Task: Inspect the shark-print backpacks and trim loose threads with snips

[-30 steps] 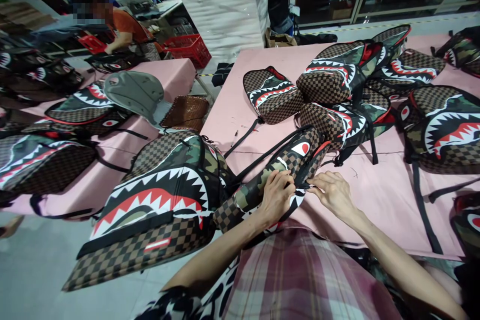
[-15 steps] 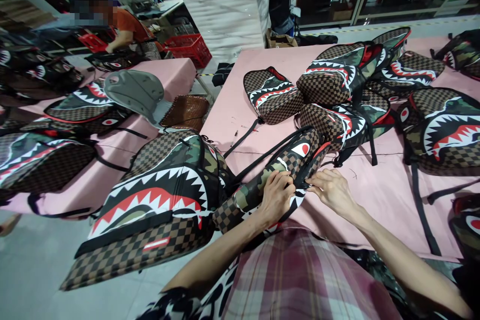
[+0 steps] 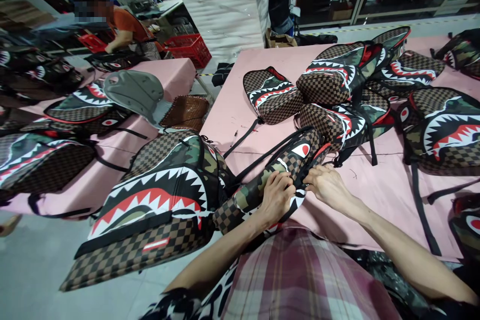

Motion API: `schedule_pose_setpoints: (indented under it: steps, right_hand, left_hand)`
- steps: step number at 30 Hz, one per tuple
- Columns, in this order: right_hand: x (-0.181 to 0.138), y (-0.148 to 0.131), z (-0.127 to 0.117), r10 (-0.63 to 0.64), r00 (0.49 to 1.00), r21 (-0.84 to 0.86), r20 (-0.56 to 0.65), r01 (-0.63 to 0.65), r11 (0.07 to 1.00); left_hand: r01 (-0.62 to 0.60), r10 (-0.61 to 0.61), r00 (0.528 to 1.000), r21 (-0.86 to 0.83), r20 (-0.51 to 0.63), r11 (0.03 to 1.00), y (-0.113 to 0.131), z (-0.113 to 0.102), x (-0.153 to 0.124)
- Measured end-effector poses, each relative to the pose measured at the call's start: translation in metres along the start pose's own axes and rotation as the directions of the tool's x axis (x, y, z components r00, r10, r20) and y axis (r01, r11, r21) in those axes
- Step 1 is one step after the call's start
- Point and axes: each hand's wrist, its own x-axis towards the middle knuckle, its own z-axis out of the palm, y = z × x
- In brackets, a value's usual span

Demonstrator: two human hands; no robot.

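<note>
A backpack with brown-and-black checks, camouflage and a red-and-white eye lies on its side at the near edge of the pink table. My left hand is closed on its upper side, the fingers curled over the fabric near the black seam. Just across from it, my right hand pinches at the black edge by the opening; the small part between its fingertips is hidden. Against this bag's left end rests a larger shark-mouth backpack, its front panel facing up.
Several similar backpacks are grouped at the table's back, and another backpack lies to the right with hanging straps. On the left table are more bags and a grey cap-like piece. A person works behind, near a red crate.
My right hand has shifted slightly up and left along the bag's edge, its fingers curling in more. My left hand stays in place on the backpack.
</note>
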Motion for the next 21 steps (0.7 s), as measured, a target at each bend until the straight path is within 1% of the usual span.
schedule_pose_setpoints:
  steps: [1,2,3,4,5,6,7,8,10,12,13,15,18,20,21]
  right_hand:
    - [-0.001,0.004,0.004,0.035,0.999,0.134,-0.029,-0.031,0.990]
    - [-0.003,0.009,0.008,0.092,0.994,0.303,-0.056,-0.071,0.950]
    - [-0.006,0.014,0.012,0.169,0.983,0.476,-0.073,-0.114,0.872]
    - [-0.009,0.020,0.017,0.252,0.965,0.622,-0.076,-0.152,0.768]
    - [-0.013,0.025,0.022,0.325,0.943,0.724,-0.070,-0.176,0.667]
    - [-0.018,0.028,0.027,0.379,0.923,0.778,-0.068,-0.189,0.600]
    - [-0.023,0.031,0.032,0.411,0.908,0.790,-0.080,-0.194,0.581]
    - [-0.027,0.031,0.036,0.429,0.897,0.776,-0.106,-0.195,0.599]
    - [-0.036,0.028,0.046,0.438,0.882,0.715,-0.172,-0.194,0.671]
    - [-0.042,0.021,0.054,0.446,0.866,0.676,-0.227,-0.190,0.712]
    - [-0.042,0.016,0.057,0.452,0.859,0.680,-0.240,-0.183,0.710]
    - [-0.040,0.005,0.063,0.441,0.862,0.700,-0.249,-0.155,0.697]
    - [-0.028,-0.010,0.071,0.405,0.868,0.721,-0.288,-0.082,0.688]
    - [-0.020,-0.016,0.074,0.415,0.849,0.754,-0.328,-0.029,0.656]
    - [-0.017,-0.016,0.076,0.452,0.828,0.788,-0.333,-0.018,0.615]
  left_hand:
    - [0.008,-0.008,1.000,-0.007,0.004,1.000,0.000,0.000,0.000]
    - [0.018,-0.017,1.000,-0.015,0.009,1.000,0.000,0.000,0.000]
    - [0.028,-0.028,0.999,-0.024,0.017,0.999,-0.001,0.000,0.000]
    - [0.037,-0.037,0.999,-0.033,0.027,0.999,-0.001,-0.001,0.000]
    - [0.045,-0.044,0.998,-0.042,0.039,0.998,-0.001,-0.001,0.000]
    - [0.052,-0.049,0.998,-0.052,0.050,0.997,-0.002,0.000,0.001]
    - [0.060,-0.057,0.997,-0.061,0.057,0.996,-0.002,0.000,0.001]
    - [0.071,-0.067,0.996,-0.070,0.060,0.995,-0.002,0.000,0.002]
    - [0.096,-0.091,0.994,-0.086,0.060,0.992,-0.003,0.000,0.003]
    - [0.116,-0.110,0.992,-0.099,0.064,0.988,-0.003,0.000,0.005]
    - [0.124,-0.117,0.991,-0.106,0.069,0.987,-0.003,-0.001,0.006]
    - [0.146,-0.137,0.988,-0.125,0.077,0.981,-0.002,-0.002,0.009]
    - [0.197,-0.185,0.979,-0.156,0.090,0.968,-0.001,-0.005,0.014]
    - [0.229,-0.213,0.971,-0.178,0.105,0.957,-0.001,-0.008,0.017]
    - [0.240,-0.221,0.968,-0.189,0.116,0.952,-0.001,-0.010,0.019]
